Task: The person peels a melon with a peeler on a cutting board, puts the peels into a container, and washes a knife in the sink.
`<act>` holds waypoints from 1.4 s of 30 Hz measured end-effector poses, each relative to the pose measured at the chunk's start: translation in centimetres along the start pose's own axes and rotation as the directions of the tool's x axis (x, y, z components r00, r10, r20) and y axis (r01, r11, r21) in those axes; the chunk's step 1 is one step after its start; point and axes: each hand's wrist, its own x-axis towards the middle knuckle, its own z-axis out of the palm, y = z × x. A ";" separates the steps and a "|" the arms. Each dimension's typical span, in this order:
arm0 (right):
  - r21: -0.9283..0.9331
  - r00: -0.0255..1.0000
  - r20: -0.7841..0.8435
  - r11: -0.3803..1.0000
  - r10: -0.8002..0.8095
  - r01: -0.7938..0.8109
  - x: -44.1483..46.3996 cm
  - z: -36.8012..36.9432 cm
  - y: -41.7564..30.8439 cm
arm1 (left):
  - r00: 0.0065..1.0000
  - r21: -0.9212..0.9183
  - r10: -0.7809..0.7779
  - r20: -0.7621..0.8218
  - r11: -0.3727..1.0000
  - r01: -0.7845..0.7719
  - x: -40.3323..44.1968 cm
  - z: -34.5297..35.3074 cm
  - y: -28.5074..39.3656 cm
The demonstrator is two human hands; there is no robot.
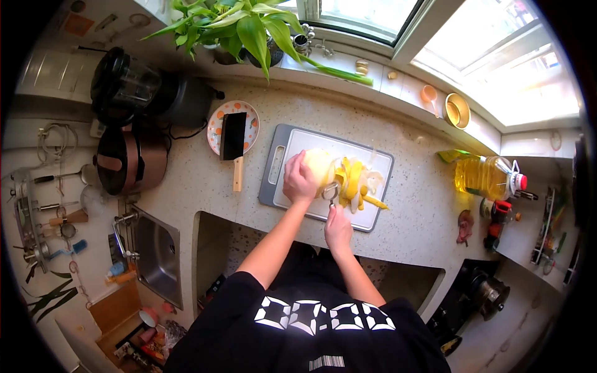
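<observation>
My left hand (pixel 300 179) is wrapped round a large, pale yellow, peeled-looking fruit or vegetable (pixel 319 165), whose exact kind I cannot tell. It rests on a grey-edged white cutting board (pixel 368 219). A peeler (pixel 331 191) is gripped by its handle in my right hand (pixel 338 229), its metal head at the lower right side of the pale yellow piece. Yellow strips of peel (pixel 353 176) lie heaped on the board just right of it, with some paler scraps at the far side of the heap.
Left of the board, a cleaver (pixel 233 138) lies across a patterned plate (pixel 215 127), its wooden handle over the counter. A rice cooker (pixel 132 160) and blender (pixel 127 84) stand further left, above a sink (pixel 157 252). An oil bottle (pixel 485 177) is at right; a plant (pixel 242 28) overhangs the back.
</observation>
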 end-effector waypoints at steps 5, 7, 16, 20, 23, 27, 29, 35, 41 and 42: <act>-0.060 0.995 0.102 0.998 -0.003 0.010 -2.8 1.6 1.9 | 0.980 0.051 -0.188 0.071 0.982 0.184 1.7 -0.2 0.2; -0.029 0.996 0.091 1.000 0.002 0.000 -2.8 1.7 2.2 | 0.970 0.034 -0.220 0.100 0.975 0.218 1.9 -0.1 -0.1; 0.516 0.998 0.038 0.856 -0.050 0.024 4.7 -2.8 4.3 | 0.954 -0.172 0.131 0.270 0.981 -0.086 1.2 -1.8 -3.4; 0.060 0.957 0.124 0.965 -0.261 0.255 6.1 -8.2 -0.4 | 0.903 -0.198 0.250 0.348 0.962 -0.189 2.4 -2.7 -4.0; -0.082 0.895 0.169 0.899 -0.412 0.430 7.3 -8.9 -1.3 | 0.882 -0.274 0.307 0.357 0.937 -0.214 3.4 -2.0 -4.5; -0.138 0.808 0.202 0.800 -0.554 0.583 9.1 -8.9 -2.0 | 0.860 -0.289 0.296 0.416 0.940 -0.184 4.2 -1.5 -4.0; -0.179 0.785 0.153 0.764 -0.601 0.620 9.3 -8.7 -1.8 | 0.846 -0.245 0.303 0.438 0.946 -0.212 4.5 -1.5 -3.8; -0.238 0.708 0.162 0.670 -0.687 0.704 10.8 -7.9 -2.0 | 0.762 -0.303 0.382 0.523 0.919 -0.252 6.6 -1.6 -3.6; -0.244 0.661 0.171 0.618 -0.731 0.747 12.6 -8.3 -3.1 | 0.547 -0.372 0.443 0.710 0.896 -0.243 10.2 -0.6 -3.2; -0.244 0.651 0.178 0.608 -0.738 0.756 12.9 -8.3 -3.3 | 0.517 -0.377 0.440 0.734 0.897 -0.229 10.4 -0.5 -3.2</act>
